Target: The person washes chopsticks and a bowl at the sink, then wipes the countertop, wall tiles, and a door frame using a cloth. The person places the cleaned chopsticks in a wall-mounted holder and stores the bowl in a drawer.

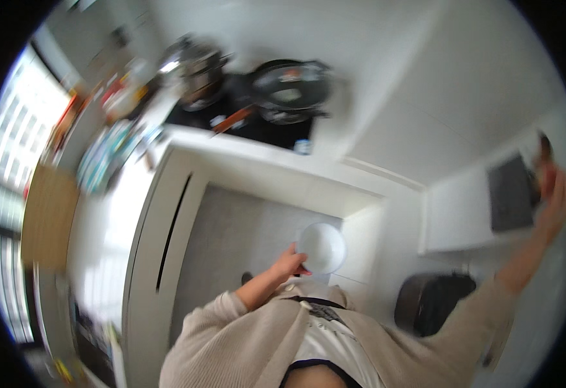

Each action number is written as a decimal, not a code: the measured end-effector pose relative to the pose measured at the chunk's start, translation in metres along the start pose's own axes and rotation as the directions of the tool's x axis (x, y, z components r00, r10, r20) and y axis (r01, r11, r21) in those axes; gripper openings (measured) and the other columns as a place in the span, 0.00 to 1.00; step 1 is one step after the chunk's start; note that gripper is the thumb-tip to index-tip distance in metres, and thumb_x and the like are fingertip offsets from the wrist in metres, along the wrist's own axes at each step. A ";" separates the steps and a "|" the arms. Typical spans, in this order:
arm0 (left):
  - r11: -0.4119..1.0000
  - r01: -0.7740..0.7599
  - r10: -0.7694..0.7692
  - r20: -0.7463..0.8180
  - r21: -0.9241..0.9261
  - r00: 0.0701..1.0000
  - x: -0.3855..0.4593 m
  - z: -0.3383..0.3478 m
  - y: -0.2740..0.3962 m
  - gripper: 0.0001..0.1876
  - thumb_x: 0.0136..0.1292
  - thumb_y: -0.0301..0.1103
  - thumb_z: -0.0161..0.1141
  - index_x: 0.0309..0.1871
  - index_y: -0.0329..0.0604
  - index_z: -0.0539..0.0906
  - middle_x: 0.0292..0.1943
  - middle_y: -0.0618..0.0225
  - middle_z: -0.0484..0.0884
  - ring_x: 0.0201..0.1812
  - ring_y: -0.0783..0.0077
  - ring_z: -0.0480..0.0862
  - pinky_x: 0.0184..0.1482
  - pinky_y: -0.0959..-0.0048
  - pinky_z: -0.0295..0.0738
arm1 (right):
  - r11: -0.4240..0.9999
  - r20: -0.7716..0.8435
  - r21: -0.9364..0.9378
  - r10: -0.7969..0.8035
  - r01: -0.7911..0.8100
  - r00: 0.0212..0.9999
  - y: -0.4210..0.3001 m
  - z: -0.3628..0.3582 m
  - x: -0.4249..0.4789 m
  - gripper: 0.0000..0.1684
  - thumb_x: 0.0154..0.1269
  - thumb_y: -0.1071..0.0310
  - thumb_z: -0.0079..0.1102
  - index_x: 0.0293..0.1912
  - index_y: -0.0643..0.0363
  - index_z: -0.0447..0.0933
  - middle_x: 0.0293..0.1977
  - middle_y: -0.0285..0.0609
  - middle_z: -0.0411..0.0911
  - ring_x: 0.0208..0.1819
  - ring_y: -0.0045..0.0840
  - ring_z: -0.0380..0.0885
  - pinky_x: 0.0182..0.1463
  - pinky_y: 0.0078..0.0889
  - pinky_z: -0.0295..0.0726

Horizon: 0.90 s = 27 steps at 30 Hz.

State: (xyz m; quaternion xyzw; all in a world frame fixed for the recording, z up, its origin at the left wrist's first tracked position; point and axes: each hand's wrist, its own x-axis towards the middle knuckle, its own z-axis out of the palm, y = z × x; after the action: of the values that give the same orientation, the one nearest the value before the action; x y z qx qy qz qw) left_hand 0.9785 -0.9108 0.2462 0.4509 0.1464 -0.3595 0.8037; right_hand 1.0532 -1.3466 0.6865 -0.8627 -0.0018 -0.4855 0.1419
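In front of my waist, my left hand (292, 261) grips the rim of a white bowl (322, 248). The bowl's open side faces up, and no contents can be made out in it. My right arm stretches far out to the right. There my right hand (557, 194) is at a blurred, dark-tipped object (545, 145) beside a dark grey panel or mat (510, 194) on a white surface. Blur hides whether the fingers are closed around that object.
A black cooktop (273, 133) carries a steel pot (200, 68) and a black pan (292, 87) with a wooden handle (234, 120). A striped cloth (106, 157) and blurred packages (123, 99) lie on the left counter (113, 213). A dark bin (430, 303) stands at lower right.
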 end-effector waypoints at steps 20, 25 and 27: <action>0.792 -0.528 0.104 -0.785 -0.306 0.611 -0.244 -0.197 -0.047 0.27 0.56 0.23 0.47 0.61 0.36 0.57 0.49 0.51 0.71 0.39 0.59 0.82 0.33 0.67 0.84 | 0.573 0.679 -0.199 -0.503 -0.795 -0.534 -0.472 0.377 -0.528 0.15 0.69 0.62 0.48 0.44 0.61 0.78 0.36 0.38 0.80 0.36 0.20 0.78 0.38 0.23 0.78; 0.708 -0.647 0.087 -0.874 -0.284 0.479 -0.307 -0.247 -0.070 0.30 0.55 0.22 0.47 0.63 0.35 0.55 0.51 0.48 0.70 0.40 0.56 0.81 0.33 0.66 0.84 | 0.306 0.628 -0.575 -0.428 -0.759 -0.649 -0.582 0.430 -0.602 0.17 0.70 0.60 0.44 0.47 0.62 0.75 0.39 0.44 0.79 0.38 0.28 0.78 0.40 0.27 0.79; 0.660 -0.695 0.066 -0.901 -0.284 0.430 -0.322 -0.266 -0.088 0.30 0.54 0.22 0.47 0.63 0.34 0.54 0.51 0.48 0.70 0.39 0.55 0.82 0.33 0.65 0.84 | 0.197 0.645 -0.633 -0.400 -0.748 -0.651 -0.619 0.450 -0.627 0.18 0.71 0.59 0.43 0.48 0.62 0.74 0.41 0.46 0.78 0.39 0.30 0.78 0.39 0.28 0.80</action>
State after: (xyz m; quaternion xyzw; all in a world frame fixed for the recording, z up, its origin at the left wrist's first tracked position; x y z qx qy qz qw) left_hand 0.7149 -0.5763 0.2254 0.2906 0.5043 0.1796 0.7931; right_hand 1.0113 -0.5573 0.0910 -0.4615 0.1449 0.6398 0.5972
